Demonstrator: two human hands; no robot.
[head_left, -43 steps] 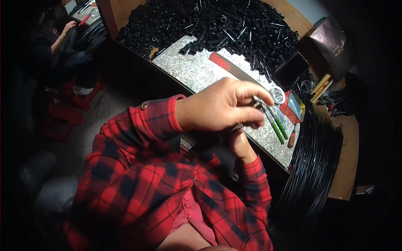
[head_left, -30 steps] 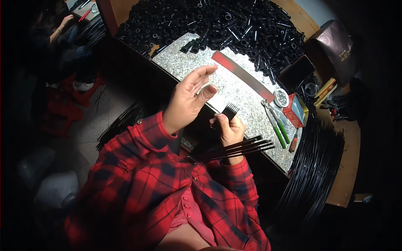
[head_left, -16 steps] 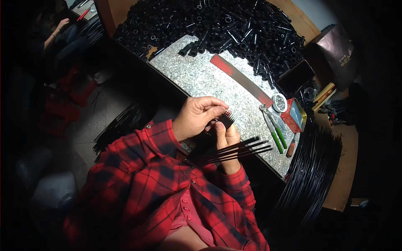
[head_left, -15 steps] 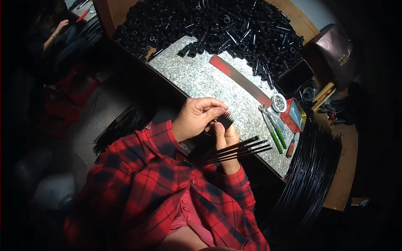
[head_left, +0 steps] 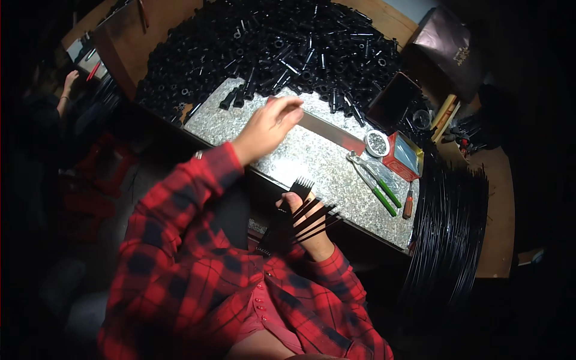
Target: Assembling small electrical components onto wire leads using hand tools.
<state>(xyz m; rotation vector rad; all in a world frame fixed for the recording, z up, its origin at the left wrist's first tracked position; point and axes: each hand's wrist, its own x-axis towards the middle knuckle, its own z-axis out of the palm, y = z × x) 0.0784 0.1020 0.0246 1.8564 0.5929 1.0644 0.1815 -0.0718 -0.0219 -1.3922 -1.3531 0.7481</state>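
My left hand [head_left: 264,132] is over the stone-patterned worktop, its fingers stretched out and slightly blurred, with nothing visible in them. It partly covers the near-left end of a flat dark bar [head_left: 330,132] with red ends. Close to my body, my right hand [head_left: 313,237] grips a bundle of thin black strips [head_left: 303,185], thumb pressed on top. Pale, comb-like tips stick up at the bundle's upper end, and several strips fan out across my fingers. Beyond my left hand, a few black tubular pieces [head_left: 239,99] lie apart from a large heap of similar pieces [head_left: 270,42].
Green-handled pliers [head_left: 378,189], a screwdriver [head_left: 408,205], a white tub of small metal bits [head_left: 377,144] and a red box [head_left: 403,159] stand at the right. Long black rods [head_left: 447,240] hang beyond the worktop's edge [head_left: 360,231]. Another person's hand [head_left: 71,79] shows far left.
My left hand has left the bundle's tips and moved up and left over the worktop, its fingers now apart. The bundle in my right hand has come lower and left; the view has shifted.
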